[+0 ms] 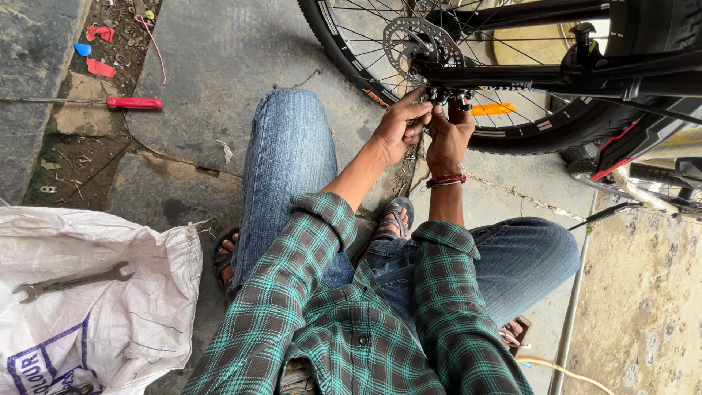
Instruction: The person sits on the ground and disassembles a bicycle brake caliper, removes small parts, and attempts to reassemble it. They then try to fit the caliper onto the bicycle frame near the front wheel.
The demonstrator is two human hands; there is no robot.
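Two hands on the bike wheel.
Your left hand (401, 124) and right hand (447, 135) pinch small black parts (447, 95) by the brake disc (423, 44).

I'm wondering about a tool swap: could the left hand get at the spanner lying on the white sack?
Probably yes. The left hand is at the bicycle's wheel hub, but the spanner lies uncovered on the white sack on that side, nothing between.

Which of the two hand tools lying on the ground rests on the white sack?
The grey metal spanner rests on the white sack at lower left. The red-handled screwdriver lies on bare stone paving further up, beside scattered red scraps.
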